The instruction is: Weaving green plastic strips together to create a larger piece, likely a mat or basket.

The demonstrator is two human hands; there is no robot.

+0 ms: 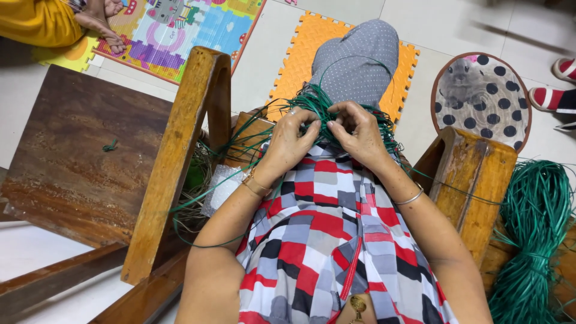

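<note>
Above the lap, between the wooden chair arms [180, 150], the left hand [288, 141] and right hand [360, 133] meet, fingers curled tight, pinching thin green plastic cords [315, 99]; a thick green cord bundle [531, 234] lies at the right armrest.

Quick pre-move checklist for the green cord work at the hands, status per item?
1. Left hand on the green cord tangle: ok, fingers pinch strands.
2. Right hand on the same tangle: ok, fingertips meet the left hand's.
3. Both hands in view: ok, though the pinch point itself is hidden by fingers.
4. Loose strands: not ok, several loop down over the left forearm and the wooden chair arm.
5. Spare green cord bundle: ok, lies at the right, apart from the hands.
6. Which strand is being worked: cannot tell.
</note>
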